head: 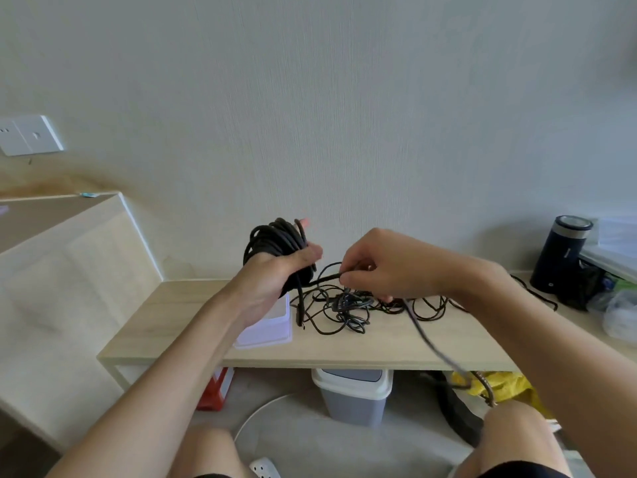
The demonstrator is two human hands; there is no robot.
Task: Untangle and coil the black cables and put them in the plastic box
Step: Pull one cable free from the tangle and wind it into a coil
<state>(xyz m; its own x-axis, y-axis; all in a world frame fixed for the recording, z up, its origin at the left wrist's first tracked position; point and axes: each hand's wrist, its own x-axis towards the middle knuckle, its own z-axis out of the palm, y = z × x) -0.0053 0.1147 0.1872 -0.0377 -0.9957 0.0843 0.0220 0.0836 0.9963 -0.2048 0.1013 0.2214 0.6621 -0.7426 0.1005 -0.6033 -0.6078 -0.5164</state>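
My left hand (275, 274) grips a thick coil of black cable (275, 241) raised above the wooden table (193, 326). A strand runs from the coil to my right hand (382, 262), which pinches it between thumb and fingers just right of the coil. Below my right hand a tangled heap of thin black cables (348, 310) lies on the table. One blurred cable end (437, 350) hangs from my right hand over the table's front edge. The pale plastic box (272, 326) sits on the table under my left wrist, partly hidden by it.
A dark cylindrical flask (560, 255) and plastic bags (617, 312) stand at the table's right end. Under the table are a grey bin (353, 395), a red box (215, 391) and a yellow bag (499, 384). A light wood cabinet (69, 270) stands at left.
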